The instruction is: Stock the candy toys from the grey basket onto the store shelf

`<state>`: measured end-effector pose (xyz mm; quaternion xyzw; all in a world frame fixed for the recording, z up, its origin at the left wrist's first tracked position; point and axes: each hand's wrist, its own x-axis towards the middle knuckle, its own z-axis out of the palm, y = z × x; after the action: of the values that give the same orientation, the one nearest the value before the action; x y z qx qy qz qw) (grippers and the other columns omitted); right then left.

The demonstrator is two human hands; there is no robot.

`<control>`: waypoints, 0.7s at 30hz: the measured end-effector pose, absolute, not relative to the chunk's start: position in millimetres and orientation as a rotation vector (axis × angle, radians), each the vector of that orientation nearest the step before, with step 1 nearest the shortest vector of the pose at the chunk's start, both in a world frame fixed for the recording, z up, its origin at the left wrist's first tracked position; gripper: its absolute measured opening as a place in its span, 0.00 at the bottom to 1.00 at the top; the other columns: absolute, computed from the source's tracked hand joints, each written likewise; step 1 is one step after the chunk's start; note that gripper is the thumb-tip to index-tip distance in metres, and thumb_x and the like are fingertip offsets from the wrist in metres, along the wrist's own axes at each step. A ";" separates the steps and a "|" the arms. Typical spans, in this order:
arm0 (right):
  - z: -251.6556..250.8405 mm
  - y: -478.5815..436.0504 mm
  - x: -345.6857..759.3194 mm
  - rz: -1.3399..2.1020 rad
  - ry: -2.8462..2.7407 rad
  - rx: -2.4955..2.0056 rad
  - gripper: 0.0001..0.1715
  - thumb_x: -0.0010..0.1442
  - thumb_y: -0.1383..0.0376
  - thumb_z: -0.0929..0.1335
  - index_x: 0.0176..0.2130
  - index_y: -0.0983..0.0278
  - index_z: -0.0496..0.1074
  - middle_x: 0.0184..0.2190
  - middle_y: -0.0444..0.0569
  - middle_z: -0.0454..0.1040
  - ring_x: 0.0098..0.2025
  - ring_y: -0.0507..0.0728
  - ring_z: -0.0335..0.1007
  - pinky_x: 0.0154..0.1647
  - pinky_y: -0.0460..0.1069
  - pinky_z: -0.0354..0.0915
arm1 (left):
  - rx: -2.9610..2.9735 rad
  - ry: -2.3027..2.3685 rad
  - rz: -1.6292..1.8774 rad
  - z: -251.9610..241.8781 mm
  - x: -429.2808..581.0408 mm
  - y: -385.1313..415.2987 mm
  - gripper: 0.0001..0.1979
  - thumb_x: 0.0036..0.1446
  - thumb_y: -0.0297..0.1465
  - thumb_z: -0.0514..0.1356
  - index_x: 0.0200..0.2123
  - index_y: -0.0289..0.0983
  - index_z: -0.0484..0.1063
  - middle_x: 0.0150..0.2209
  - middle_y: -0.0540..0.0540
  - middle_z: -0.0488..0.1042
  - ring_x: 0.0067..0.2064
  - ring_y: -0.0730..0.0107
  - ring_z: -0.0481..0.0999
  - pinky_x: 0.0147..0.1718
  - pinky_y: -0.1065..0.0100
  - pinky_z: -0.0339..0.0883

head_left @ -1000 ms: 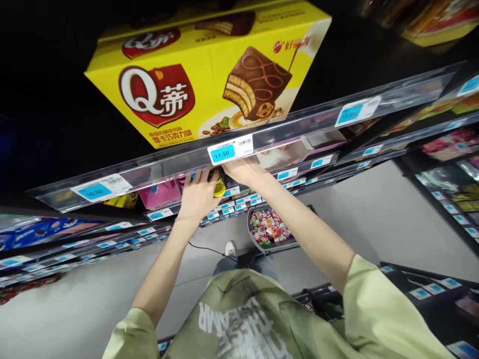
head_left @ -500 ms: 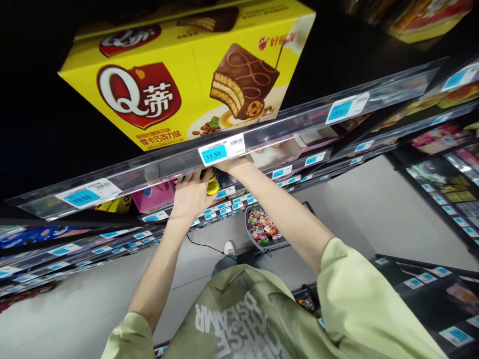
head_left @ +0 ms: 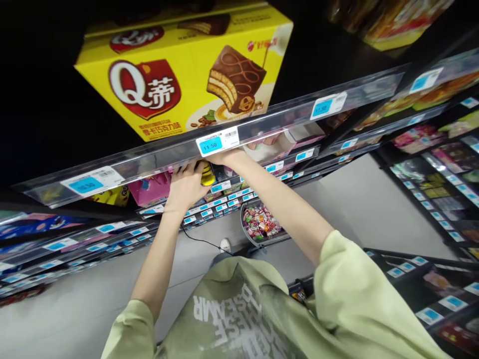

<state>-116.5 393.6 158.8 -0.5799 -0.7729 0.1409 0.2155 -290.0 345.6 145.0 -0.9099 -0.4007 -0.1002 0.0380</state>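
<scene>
Since the earlier frame, the whole view has shifted, leaving the large yellow box smaller and the banded yellow item between the hands showing more of its side; both hands remain beneath the upper shelf's edge. Dark shelving spans the aisle, its upper level fronted by a clear strip. Below it, the person's green shirt fills the lower middle. On the upper shelf, the yellow box pictures a bitten chocolate cake. Down on the floor, a basket holds many wrapped sweets. At the lower level, the left hand reaches in with fingers bent and slightly spread, near a pink carton. Its right counterpart, the right hand, is mostly hidden behind the strip, so its opening and hold cannot be told. Smaller still, the banded yellow item sits between the hands, just beside the left thumb; whether the left hand grips it is unclear. Above it, a price label reads 11.50.
</scene>
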 end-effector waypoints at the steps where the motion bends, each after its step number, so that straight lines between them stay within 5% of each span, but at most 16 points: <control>1: 161.5 377.6 -115.5 0.400 -2.129 -1.624 0.17 0.70 0.65 0.62 0.55 0.65 0.73 0.55 0.53 0.78 0.59 0.62 0.70 0.66 0.58 0.63 | -2.799 -1.242 -0.324 144.7 -291.5 345.2 0.24 0.59 0.37 0.61 0.57 0.34 0.71 0.58 0.33 0.74 0.59 0.43 0.71 0.59 0.50 0.60; 7: 166.0 293.0 -101.4 0.374 -2.352 -1.145 0.21 0.68 0.53 0.68 0.53 0.62 0.76 0.55 0.52 0.76 0.56 0.62 0.72 0.62 0.59 0.67 | -2.862 -1.307 -0.454 139.6 -292.7 345.3 0.26 0.59 0.34 0.61 0.59 0.29 0.68 0.56 0.31 0.74 0.61 0.44 0.70 0.63 0.51 0.59; 14: 144.2 309.1 -104.5 0.240 -2.526 -1.267 0.16 0.69 0.67 0.65 0.54 0.62 0.77 0.51 0.54 0.78 0.54 0.63 0.73 0.55 0.58 0.72 | -2.865 -1.366 -0.666 137.9 -306.7 328.5 0.28 0.58 0.30 0.63 0.61 0.29 0.64 0.57 0.31 0.72 0.63 0.45 0.67 0.63 0.51 0.61; 18: 139.6 312.8 -103.9 0.325 -2.454 -1.262 0.17 0.69 0.68 0.65 0.54 0.64 0.77 0.51 0.54 0.77 0.52 0.61 0.76 0.55 0.56 0.73 | -2.733 -1.488 -1.030 102.1 -313.3 276.2 0.16 0.67 0.28 0.52 0.56 0.34 0.69 0.54 0.37 0.75 0.60 0.53 0.71 0.60 0.53 0.66; 21: 136.5 309.9 -104.2 0.342 -2.429 -1.223 0.15 0.69 0.66 0.65 0.52 0.63 0.77 0.50 0.54 0.78 0.52 0.60 0.76 0.57 0.55 0.72 | -2.853 -1.383 -0.920 64.6 -300.4 252.2 0.20 0.66 0.26 0.50 0.58 0.31 0.69 0.60 0.34 0.72 0.65 0.52 0.67 0.62 0.53 0.65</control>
<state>-104.2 309.9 136.5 -0.4372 -0.8685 0.1223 0.1990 -300.4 252.2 64.6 -0.8614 -0.4175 -0.2779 -0.0799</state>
